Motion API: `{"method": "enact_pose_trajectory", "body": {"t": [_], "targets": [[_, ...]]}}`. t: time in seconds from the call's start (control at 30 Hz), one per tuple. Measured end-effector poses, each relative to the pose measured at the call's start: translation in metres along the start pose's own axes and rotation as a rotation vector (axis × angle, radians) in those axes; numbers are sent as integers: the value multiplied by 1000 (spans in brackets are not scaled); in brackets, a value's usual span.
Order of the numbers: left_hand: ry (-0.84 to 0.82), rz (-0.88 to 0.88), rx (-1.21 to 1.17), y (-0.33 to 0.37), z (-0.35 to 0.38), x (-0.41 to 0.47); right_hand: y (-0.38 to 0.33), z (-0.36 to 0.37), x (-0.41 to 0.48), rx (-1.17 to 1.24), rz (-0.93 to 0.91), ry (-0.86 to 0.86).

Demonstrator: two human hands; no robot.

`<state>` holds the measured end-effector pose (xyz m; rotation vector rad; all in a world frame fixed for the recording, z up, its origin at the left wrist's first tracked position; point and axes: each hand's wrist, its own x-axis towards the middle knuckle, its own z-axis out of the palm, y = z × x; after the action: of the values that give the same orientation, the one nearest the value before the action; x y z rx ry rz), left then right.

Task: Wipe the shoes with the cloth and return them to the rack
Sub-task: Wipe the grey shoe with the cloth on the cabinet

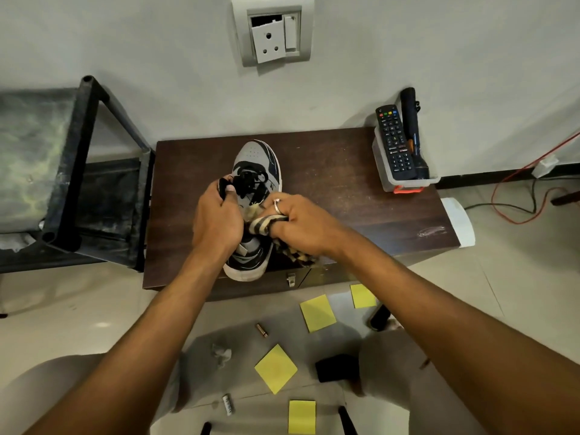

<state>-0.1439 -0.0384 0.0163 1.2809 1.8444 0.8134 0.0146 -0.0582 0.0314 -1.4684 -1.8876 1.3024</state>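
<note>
A grey-and-black lace-up sneaker (255, 155) lies on the dark brown wooden counter (329, 171), heel at the front edge. The left hand (216, 218) closes its grip on the tongue and laces. The right hand (301, 224) grips a striped black-and-cream cloth (266, 222) against the shoe's right side. Bare counter stretches rightward. A black metal rack (78, 158) stands just beside the counter's left edge.
</note>
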Motion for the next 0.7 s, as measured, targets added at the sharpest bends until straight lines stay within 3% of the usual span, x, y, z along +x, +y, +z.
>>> {"method": "enact_pose_trajectory", "body": {"t": [0.1,0.23,0.33,0.53,0.7], "targets": [[-20,-11,5,-1,-1,1,4,-16,3,52,42,28],[-29,-12,11,0,-3,1,10,-1,10,155,176,280],[-2,1,3,1,-3,1,5,16,9,118,232,238],[4,-16,30,5,-4,-1,8,6,-22,296,381,129],[-26,55,3,8,-6,-6,15,8,-21,475,509,353]]}}
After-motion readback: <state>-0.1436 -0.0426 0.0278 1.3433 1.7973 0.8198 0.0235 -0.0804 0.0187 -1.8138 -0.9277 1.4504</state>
